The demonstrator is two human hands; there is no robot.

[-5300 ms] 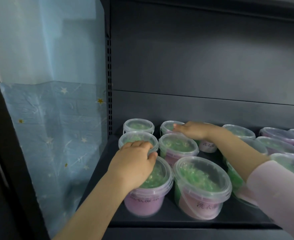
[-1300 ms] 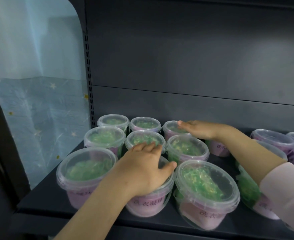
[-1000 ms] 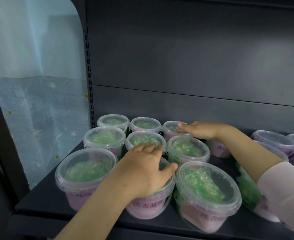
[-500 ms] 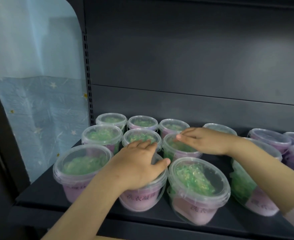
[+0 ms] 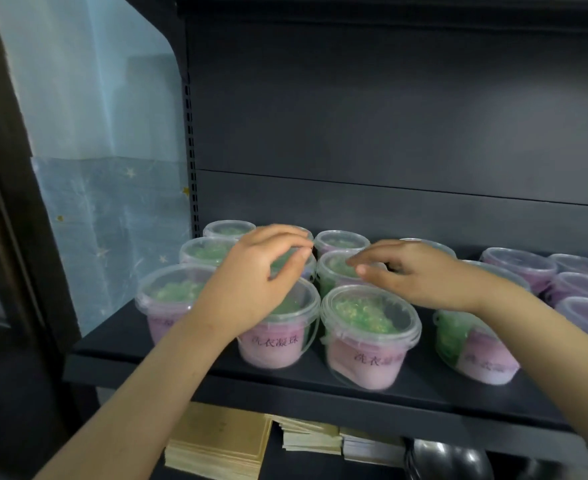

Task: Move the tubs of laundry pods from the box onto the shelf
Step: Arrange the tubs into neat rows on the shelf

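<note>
Tidying of the rows looks finished for this batch; the labelled tub [image 5: 275, 344] stands at the front edge of the shelf [image 5: 216, 372], with a second tub [image 5: 368, 344] touching its right side, a third at its left and further rows packed behind it; purple tubs [image 5: 517, 268] sit well off to its right. The left hand [image 5: 258, 282] hovers just above the labelled tub, its grip loose and half curled, holding nothing; the right hand [image 5: 417, 271] hangs behind and to the right of the labelled tub, fingers relaxed, grip likewise empty. Half a second earlier the left palm lay flat on the labelled tub's lid and the right hand reached a little further back; both have since lifted clear. The box is not in view; I judge the next move is to draw both arms back and fetch more tubs from it; bare shelf shows mainly left of the labelled tub, so a fresh one should be set down there without nudging the front row over the edge. Stacks of paper [image 5: 223, 441] lie below the labelled tub.
</note>
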